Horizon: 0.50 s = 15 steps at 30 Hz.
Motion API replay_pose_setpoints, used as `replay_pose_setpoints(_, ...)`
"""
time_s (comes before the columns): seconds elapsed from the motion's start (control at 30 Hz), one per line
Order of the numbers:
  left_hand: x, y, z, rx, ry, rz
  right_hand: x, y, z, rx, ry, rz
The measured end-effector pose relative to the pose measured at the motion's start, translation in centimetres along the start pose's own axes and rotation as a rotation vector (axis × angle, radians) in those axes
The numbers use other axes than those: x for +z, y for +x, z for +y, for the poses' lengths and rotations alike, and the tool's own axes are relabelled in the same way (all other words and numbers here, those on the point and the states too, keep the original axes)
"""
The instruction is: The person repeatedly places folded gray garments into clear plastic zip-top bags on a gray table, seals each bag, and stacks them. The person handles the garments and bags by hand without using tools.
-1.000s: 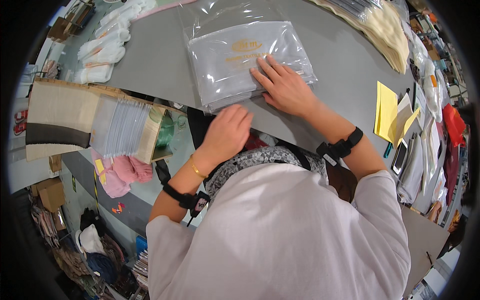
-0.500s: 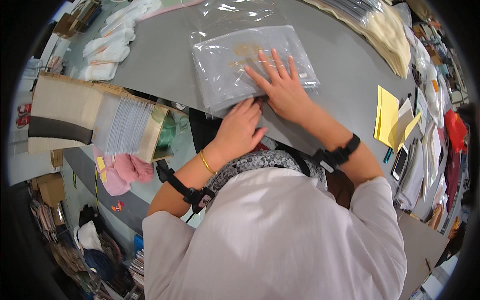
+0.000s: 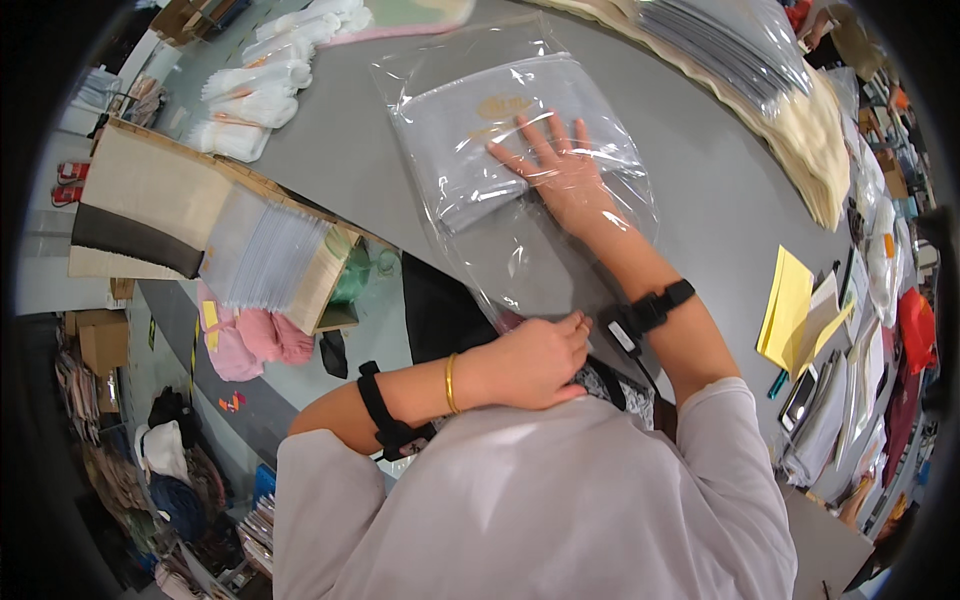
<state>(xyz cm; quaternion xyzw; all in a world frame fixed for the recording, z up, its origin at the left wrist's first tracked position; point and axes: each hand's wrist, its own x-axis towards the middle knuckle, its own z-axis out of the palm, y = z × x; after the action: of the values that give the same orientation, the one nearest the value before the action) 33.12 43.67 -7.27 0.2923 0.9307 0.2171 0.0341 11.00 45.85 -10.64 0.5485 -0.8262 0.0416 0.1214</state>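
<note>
A folded pale grey item with a gold print (image 3: 450,140) lies on the grey table inside a clear plastic bag (image 3: 515,262). My right hand (image 3: 562,172) rests on the folded item with its fingers spread, and clear film shows over the hand and wrist. Close to my body, my left hand (image 3: 535,365) is closed at the near end of the bag, where the film stretches toward its fingers. The fingertips are partly hidden, but they seem to grip the film edge.
On the left stands a wooden box (image 3: 150,190) with a row of upright grey sheets (image 3: 265,250). White plastic bundles (image 3: 245,105) lie at the far left. Cream cloth (image 3: 800,150) with bagged grey items is at the far right, yellow paper (image 3: 785,305) and a phone (image 3: 798,400) nearer.
My left hand has drawn back from the folded item's near edge toward my body, and the bag now stretches nearer. My right hand stays spread on the item, now with film over it.
</note>
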Motion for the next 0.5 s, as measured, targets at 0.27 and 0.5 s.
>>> replay_pose_setpoints(0.27,-0.4,1.7,-2.5,0.218,0.168,-0.081,5.2,16.0,2.4,-0.014,0.026,0.116)
replay_pose_setpoints(0.5,0.0,1.4,-5.9,0.276,0.290,0.183,0.7,13.8,0.3,0.028,0.224,-0.039)
